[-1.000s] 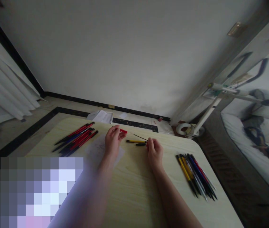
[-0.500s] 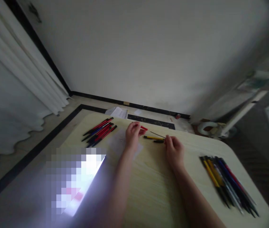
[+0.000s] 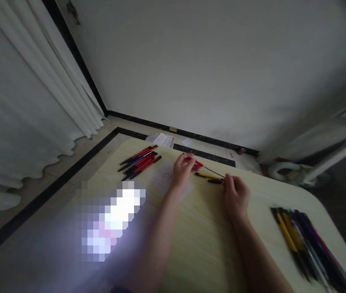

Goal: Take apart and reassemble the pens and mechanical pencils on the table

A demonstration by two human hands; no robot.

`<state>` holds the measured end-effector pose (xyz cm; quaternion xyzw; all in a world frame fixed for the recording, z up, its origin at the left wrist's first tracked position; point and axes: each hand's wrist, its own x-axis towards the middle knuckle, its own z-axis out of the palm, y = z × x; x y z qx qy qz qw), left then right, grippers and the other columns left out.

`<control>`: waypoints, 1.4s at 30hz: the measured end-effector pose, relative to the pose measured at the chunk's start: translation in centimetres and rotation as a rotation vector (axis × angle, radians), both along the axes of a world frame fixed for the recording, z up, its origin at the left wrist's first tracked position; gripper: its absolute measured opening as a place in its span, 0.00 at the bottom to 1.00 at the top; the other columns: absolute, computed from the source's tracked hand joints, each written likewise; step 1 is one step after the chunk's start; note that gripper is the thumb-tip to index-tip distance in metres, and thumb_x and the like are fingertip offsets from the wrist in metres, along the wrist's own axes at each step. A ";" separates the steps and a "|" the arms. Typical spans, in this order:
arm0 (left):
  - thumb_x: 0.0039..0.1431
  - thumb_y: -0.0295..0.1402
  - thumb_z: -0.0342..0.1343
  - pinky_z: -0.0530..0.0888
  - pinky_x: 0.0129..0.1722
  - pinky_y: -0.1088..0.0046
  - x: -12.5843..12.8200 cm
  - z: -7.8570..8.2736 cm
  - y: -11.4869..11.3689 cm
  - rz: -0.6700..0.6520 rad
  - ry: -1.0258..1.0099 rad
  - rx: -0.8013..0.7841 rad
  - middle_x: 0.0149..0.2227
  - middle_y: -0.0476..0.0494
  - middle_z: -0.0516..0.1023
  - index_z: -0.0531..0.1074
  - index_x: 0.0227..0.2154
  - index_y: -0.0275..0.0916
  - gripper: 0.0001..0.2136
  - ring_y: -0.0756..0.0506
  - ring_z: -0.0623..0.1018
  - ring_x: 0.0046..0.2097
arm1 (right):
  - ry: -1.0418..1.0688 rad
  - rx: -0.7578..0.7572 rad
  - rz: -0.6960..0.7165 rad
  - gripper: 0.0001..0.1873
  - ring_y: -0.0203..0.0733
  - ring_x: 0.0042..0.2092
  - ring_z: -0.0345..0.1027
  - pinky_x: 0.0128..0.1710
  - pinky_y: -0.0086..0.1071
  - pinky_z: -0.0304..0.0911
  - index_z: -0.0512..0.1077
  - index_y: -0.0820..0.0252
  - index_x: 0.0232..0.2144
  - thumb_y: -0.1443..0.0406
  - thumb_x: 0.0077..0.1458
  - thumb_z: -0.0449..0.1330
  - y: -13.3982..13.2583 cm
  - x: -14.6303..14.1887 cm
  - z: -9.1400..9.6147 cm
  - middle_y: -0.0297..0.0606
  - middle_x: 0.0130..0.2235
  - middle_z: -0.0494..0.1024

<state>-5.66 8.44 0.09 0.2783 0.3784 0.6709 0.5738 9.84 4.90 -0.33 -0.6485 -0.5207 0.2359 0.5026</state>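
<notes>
My left hand (image 3: 183,170) is closed on a red pen barrel (image 3: 199,163) above the far part of the table. My right hand (image 3: 236,194) pinches the far end of a thin dark pen refill (image 3: 214,172), which runs in line with the barrel's open end. Whether the refill's tip sits inside the barrel is too small to tell. Just below the refill lie a yellow pen barrel (image 3: 207,175) and a short black pen part (image 3: 214,181), close to my right fingertips. Beneath my left hand and wrist is a thin sheet of paper (image 3: 160,176).
Several red and blue pens (image 3: 140,162) lie in a pile at the table's far left. A row of yellow, clear, blue and red pens (image 3: 310,244) lies at the right. A bright, pixelated screen (image 3: 120,217) is at the near left. The wooden table (image 3: 203,244) has a rounded far-right corner.
The whole view has shifted, so table and hands appear farther right. Both hands keep their grip on the red barrel and the refill, with little change between them.
</notes>
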 end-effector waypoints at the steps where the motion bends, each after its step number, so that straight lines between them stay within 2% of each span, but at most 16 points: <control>1: 0.43 0.33 0.60 0.71 0.30 0.71 0.0 0.1 0.0 -0.005 0.005 -0.002 0.26 0.48 0.71 0.66 0.34 0.37 0.14 0.49 0.75 0.27 | 0.016 0.008 0.003 0.21 0.34 0.21 0.56 0.22 0.27 0.51 0.66 0.62 0.20 0.51 0.49 0.52 0.1 0.0 0.0 0.32 0.18 0.65; 14: 0.42 0.31 0.60 0.72 0.33 0.69 0.3 0.7 -0.1 -0.019 0.019 0.020 0.27 0.47 0.72 0.70 0.35 0.36 0.14 0.48 0.75 0.28 | 0.072 0.029 0.064 0.18 0.33 0.22 0.53 0.21 0.27 0.51 0.65 0.61 0.20 0.53 0.50 0.52 0.3 -0.2 0.0 0.30 0.18 0.62; 19: 0.42 0.31 0.60 0.71 0.33 0.69 0.4 0.6 -0.2 -0.069 0.034 0.020 0.27 0.45 0.74 0.71 0.36 0.35 0.15 0.48 0.75 0.28 | 0.057 0.038 0.087 0.16 0.35 0.24 0.57 0.23 0.27 0.53 0.67 0.62 0.22 0.55 0.50 0.52 0.2 -0.4 0.3 0.32 0.20 0.65; 31: 0.44 0.34 0.58 0.70 0.36 0.68 0.6 0.6 -0.4 -0.142 0.087 0.028 0.29 0.45 0.74 0.70 0.37 0.35 0.15 0.49 0.75 0.30 | 0.026 0.035 0.099 0.16 0.33 0.24 0.57 0.24 0.26 0.52 0.66 0.62 0.21 0.56 0.52 0.51 0.2 -0.4 0.2 0.31 0.20 0.66; 42: 0.45 0.34 0.58 0.71 0.34 0.70 0.6 0.6 -0.5 -0.178 0.168 0.045 0.28 0.46 0.74 0.69 0.39 0.36 0.16 0.49 0.74 0.29 | 0.024 0.053 0.103 0.15 0.33 0.24 0.58 0.24 0.26 0.53 0.66 0.62 0.22 0.57 0.52 0.52 0.2 -0.4 0.1 0.31 0.20 0.66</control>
